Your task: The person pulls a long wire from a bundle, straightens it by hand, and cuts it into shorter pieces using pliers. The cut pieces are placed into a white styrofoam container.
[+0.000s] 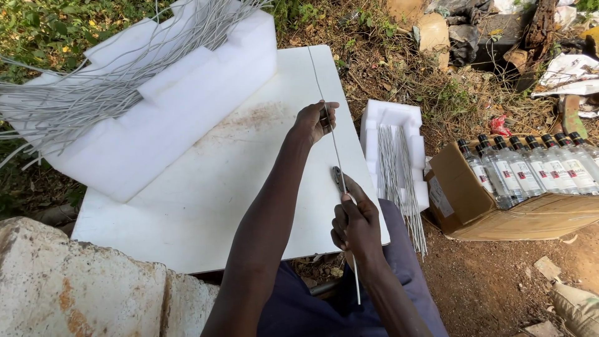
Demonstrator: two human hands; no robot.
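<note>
Fingers of our left hand (314,122) pinch a long thin wire (331,134) over the white counter (206,206); our right hand (355,224) grips it lower, with a small dark tool (337,177) half hidden. We cannot see the wire's lower end clearly against our lap.

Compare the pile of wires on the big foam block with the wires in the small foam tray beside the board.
The wires on the big foam block are bent and wavy; the wires in the small foam tray look straight. The block's pile is large and fans out past its edges; the tray's bundle is smaller and lies roughly parallel, with its ends overhanging the near edge. Both are thin grey metal wires resting on white foam.
</note>
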